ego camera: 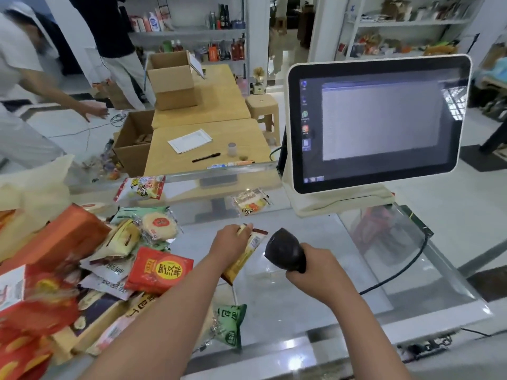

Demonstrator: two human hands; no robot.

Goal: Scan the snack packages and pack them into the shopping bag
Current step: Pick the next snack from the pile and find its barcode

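Note:
My left hand [229,244] grips a long yellow snack package [245,256] with a brown end and a barcode, held tilted above the glass counter [301,305]. My right hand [315,267] grips a black barcode scanner [285,249], its head pointing at the package's barcode from close by. A heap of snack packages lies at the left: a red packet [159,270], a round rice cracker pack [159,224], a green packet [230,323]. A cream shopping bag [35,187] stands at the far left.
A cash-register screen [375,122] stands at the counter's back right, the scanner's cable [406,266] running toward it. Two loose snack packs [251,201] lie near the counter's far edge. Beyond are wooden tables, cardboard boxes [171,78], shelves and a person bending at the left.

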